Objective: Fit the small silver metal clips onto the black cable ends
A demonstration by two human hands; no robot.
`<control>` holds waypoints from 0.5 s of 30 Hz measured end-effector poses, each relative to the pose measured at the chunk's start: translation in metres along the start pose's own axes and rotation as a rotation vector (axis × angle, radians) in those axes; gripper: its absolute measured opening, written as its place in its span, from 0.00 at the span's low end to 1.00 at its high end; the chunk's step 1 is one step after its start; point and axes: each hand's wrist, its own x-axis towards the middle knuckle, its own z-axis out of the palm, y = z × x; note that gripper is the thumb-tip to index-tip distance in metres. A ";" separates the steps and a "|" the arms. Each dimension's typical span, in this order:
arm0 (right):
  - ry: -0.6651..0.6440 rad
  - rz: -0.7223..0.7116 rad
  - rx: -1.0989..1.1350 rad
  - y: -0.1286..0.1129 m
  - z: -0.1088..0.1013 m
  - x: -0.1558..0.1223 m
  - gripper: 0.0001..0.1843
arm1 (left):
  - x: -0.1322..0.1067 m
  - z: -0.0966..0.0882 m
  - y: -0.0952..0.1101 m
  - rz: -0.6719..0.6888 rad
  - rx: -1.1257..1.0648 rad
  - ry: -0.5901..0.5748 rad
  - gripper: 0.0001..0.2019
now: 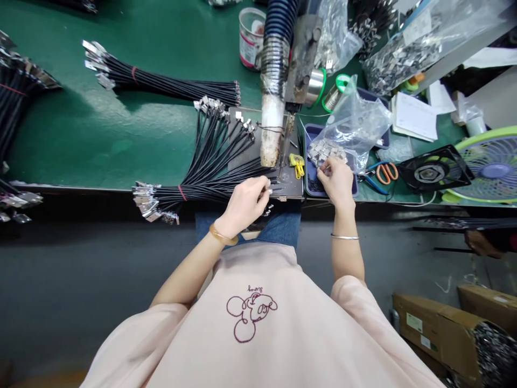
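My left hand (247, 203) is closed in a pinch at the free ends of a fanned bundle of black cables (205, 186); a cable tip pokes out at its fingertips. A red tie holds this bundle, and metal connectors (147, 202) cap its left end. My right hand (338, 182) reaches into a blue tray (307, 186), its thumb and fingers pinched beside a heap of small silver metal connectors (325, 151). Whatever lies between those fingertips is too small to make out. Between the hands, a yellow clip (297, 165) rests on a metal plate (288, 188).
A ribbed extraction hose (272, 91) comes down over the plate beside a metal arm (305, 59). Solder spools (336, 92), a plastic bag (355, 124), orange-handled scissors (386, 172) and a black fan (434, 168) stand to the right. Another tied cable bundle (169, 83) lies behind.
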 end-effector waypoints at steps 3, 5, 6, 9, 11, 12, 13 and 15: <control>0.020 -0.019 0.081 0.000 -0.007 -0.009 0.11 | -0.005 -0.014 0.006 0.040 -0.194 -0.131 0.04; 0.085 -0.017 0.204 -0.006 -0.014 -0.018 0.09 | -0.006 -0.019 0.008 0.052 -0.294 -0.238 0.05; 0.115 -0.005 0.301 -0.011 -0.017 -0.023 0.09 | -0.006 -0.020 0.008 0.035 -0.345 -0.282 0.05; 0.075 0.066 0.695 -0.033 -0.027 -0.041 0.12 | -0.002 -0.016 0.005 -0.100 -0.532 -0.291 0.06; -0.035 0.094 0.897 -0.050 -0.029 -0.053 0.16 | 0.001 -0.009 0.003 -0.192 -0.647 -0.200 0.04; -0.073 0.103 0.953 -0.057 -0.028 -0.058 0.17 | 0.002 -0.006 0.003 -0.227 -0.686 -0.147 0.04; -0.096 0.117 0.987 -0.064 -0.026 -0.063 0.17 | 0.003 -0.003 0.002 -0.254 -0.707 -0.099 0.04; -0.075 0.149 1.012 -0.073 -0.016 -0.070 0.17 | 0.003 0.002 0.002 -0.291 -0.697 -0.030 0.05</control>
